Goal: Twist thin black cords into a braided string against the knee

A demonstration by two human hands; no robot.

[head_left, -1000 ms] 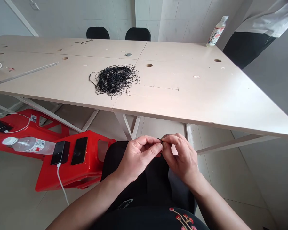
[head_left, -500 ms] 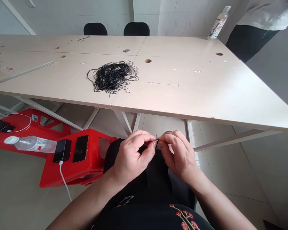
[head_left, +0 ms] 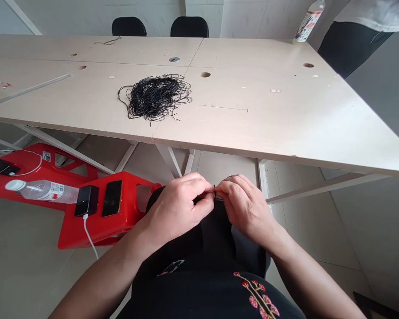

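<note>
Over my lap, my left hand (head_left: 189, 197) and my right hand (head_left: 242, 199) meet fingertip to fingertip, each closed in a pinch. Between them is a short piece of black cord (head_left: 214, 191), mostly covered by the fingers. Only a small dark loop and a thin end of it show. Beyond my hands, a loose tangled heap of black cord (head_left: 156, 96) lies on the pale wooden table (head_left: 269, 128).
Left of my lap, a red stool (head_left: 96, 230) carries a phone (head_left: 112, 198), a black power bank (head_left: 87, 200) with a white cable, and a plastic bottle (head_left: 49, 190). Another bottle (head_left: 308, 22) stands at the table's far right, near a person (head_left: 355, 40). Two chairs (head_left: 189, 26) stand behind.
My hands have turned slightly and the fingertips are pressed closer together, hiding more of the cord. The view has tipped down a little, so the table sits higher in it.
</note>
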